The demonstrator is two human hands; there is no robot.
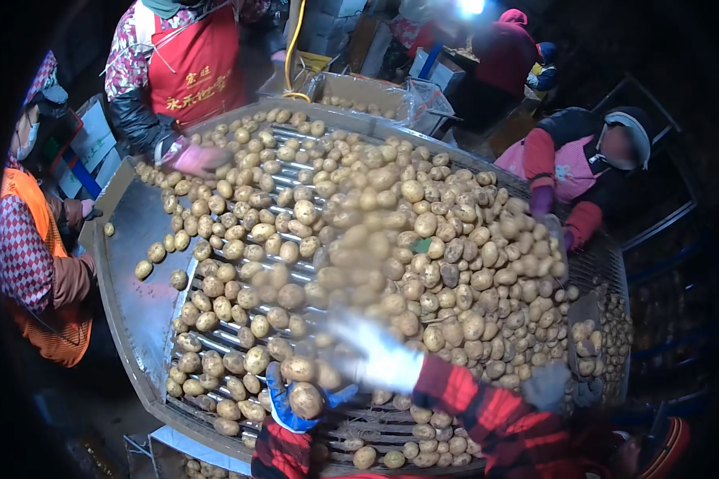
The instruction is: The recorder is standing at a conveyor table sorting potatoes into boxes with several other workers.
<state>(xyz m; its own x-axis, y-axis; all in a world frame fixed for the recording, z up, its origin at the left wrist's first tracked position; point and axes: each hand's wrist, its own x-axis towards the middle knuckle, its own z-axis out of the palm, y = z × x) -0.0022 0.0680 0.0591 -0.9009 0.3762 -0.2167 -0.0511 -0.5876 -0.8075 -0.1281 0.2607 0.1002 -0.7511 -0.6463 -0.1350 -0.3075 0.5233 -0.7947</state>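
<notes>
My left hand (284, 407), in a blue and white glove, is cupped near the bottom of the sorting table, with a potato (306, 400) in its palm. Another potato (298, 369) lies at its fingertips. My right hand (374, 350), in a white glove, is blurred by motion above the large potato heap (455, 269). Whether its fingers hold anything is not clear. Red and black plaid sleeves cover both my arms. Potatoes spread over the metal bars (290, 173) of the table, and some near my right hand are blurred.
Co-workers stand around the table: one in a red apron (195, 72), one in orange (33, 239), one in pink (575, 155). At lower right is another person's grey-gloved hand (548, 386). A lined box (359, 90) of potatoes stands behind the far rim. Smooth sheet metal (138, 221) forms the left side.
</notes>
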